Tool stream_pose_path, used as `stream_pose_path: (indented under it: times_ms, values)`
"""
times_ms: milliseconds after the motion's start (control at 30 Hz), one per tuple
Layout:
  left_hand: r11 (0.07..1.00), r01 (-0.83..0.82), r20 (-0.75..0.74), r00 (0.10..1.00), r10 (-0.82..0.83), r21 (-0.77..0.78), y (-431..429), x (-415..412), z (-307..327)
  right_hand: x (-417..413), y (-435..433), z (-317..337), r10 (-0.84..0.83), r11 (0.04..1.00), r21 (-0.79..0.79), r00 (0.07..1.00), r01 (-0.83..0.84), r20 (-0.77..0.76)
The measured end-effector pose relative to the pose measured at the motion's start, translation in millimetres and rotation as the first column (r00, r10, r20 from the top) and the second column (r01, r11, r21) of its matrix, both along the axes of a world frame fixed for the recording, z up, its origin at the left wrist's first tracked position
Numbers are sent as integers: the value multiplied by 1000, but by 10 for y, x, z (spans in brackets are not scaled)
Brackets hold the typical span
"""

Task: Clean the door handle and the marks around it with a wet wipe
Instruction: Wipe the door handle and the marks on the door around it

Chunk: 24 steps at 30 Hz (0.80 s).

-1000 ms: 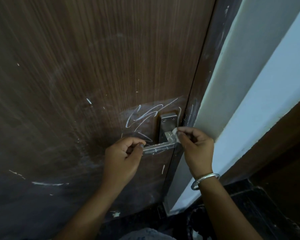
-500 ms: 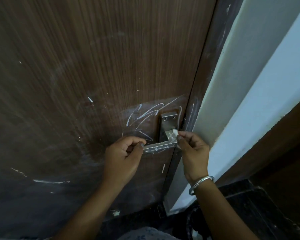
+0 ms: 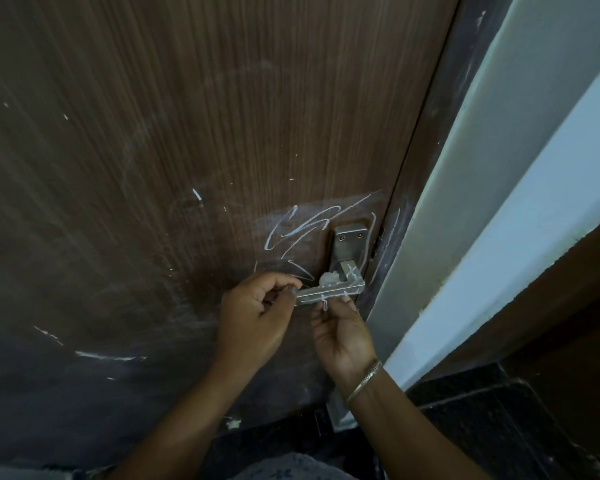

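A silver lever door handle (image 3: 329, 292) sticks out from its steel plate (image 3: 347, 244) on a dark brown wooden door (image 3: 205, 133). White scribble marks (image 3: 302, 226) cover the wood just left of and above the plate. My left hand (image 3: 257, 313) pinches the free left end of the lever. My right hand (image 3: 343, 334) reaches up from below the lever, fingers curled around it, holding a small white wet wipe (image 3: 329, 278) that shows bunched above the lever near the plate. Thin white streaks lie on the lever itself.
The dark door frame (image 3: 426, 168) and a pale wall edge (image 3: 499, 202) run along the right. More white streaks (image 3: 108, 356) mark the door low on the left. Dark floor tiles (image 3: 499, 427) lie below right. A metal bangle (image 3: 362, 379) sits on my right wrist.
My right hand has dropped from the lever's right end at the plate to underneath the lever, and the wipe now shows above it. My left hand has kept its hold on the lever's end.
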<state>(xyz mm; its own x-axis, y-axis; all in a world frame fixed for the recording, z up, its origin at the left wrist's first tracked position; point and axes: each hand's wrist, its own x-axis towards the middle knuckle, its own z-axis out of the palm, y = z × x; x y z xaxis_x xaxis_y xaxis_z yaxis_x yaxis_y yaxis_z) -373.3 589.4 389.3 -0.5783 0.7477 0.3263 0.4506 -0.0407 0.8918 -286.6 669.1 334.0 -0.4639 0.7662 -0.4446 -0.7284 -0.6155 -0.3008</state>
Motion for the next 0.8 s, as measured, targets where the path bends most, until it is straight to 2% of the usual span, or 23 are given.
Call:
stream_pose_path:
  times_ms: [67,200,333,467,533,633,800]
  values:
    - [1000,6,-14,1000,-6,-1,-9,-6,1,-54,-7,15,-3,1000,-15,1000,3,5]
    - [1000,9,-23,1000,-9,-9,-19,-15,4,-144,-4,93,-22,998,62,998,25,-57]
    - [1000,17,-15,1000,-17,-14,-16,-22,4,-145,-1,129,-63,996,63,997,65,-41]
    - [1000,23,-25,999,-24,-10,-13,-33,1,-62,-35,18,-84,996,51,984,76,160]
    - [1000,23,-18,1000,-23,-2,-9,-39,-2,-19,-54,-35,-83,995,68,974,70,212]
    - [1000,20,-18,1000,-20,-3,-2,-35,1,17,-40,-49,-101,984,168,955,55,279]
    - [1000,14,-21,1000,-14,-10,8,-43,-2,6,22,-27,-241,927,360,902,104,359]
